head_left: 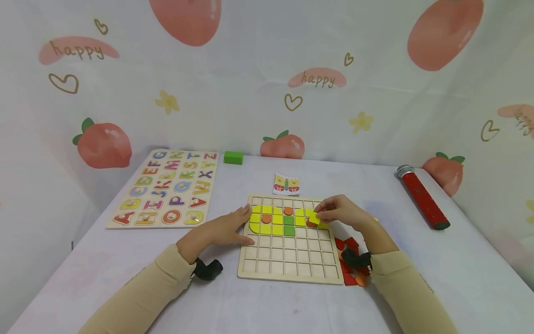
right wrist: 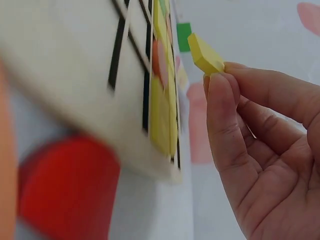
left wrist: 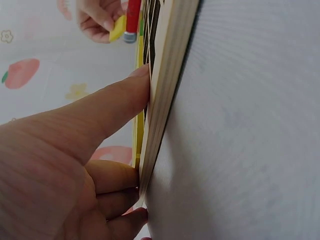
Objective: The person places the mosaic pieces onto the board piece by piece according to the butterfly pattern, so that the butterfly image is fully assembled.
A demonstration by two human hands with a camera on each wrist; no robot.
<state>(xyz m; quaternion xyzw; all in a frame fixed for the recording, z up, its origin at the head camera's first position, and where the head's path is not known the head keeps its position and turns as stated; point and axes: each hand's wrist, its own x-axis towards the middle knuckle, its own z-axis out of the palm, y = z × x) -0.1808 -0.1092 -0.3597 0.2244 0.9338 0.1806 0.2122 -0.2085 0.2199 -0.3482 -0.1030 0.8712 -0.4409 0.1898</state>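
One yellow square [head_left: 314, 218] is pinched between the thumb and finger of the right hand [head_left: 343, 211], so the gap there is only as thin as the square. It is held up off the board [head_left: 296, 256], over the far right part. The left hand [head_left: 227, 227] is laid on the board's left edge. Its thumb is spread wide from the other fingers, and the edge is touched by the thumb and fingertips.

Three orange dots [head_left: 266, 219] and two green squares [head_left: 289, 230] can be counted on the board. Eight yellow bits [head_left: 265, 228] are set left of the green squares. More are set on the right, but they cannot all be counted, as some are hidden by the right hand. Red bits [head_left: 351, 242] are piled by the board's right side. One card [head_left: 286, 184], one green block [head_left: 233, 157], one letter board [head_left: 165, 202] and one red mic [head_left: 425, 199] are seen farther off.

Both arms are stretched forward in tan sleeves [head_left: 167, 273]. The right hand is turned in to the left, and its wrist is held above the red bits
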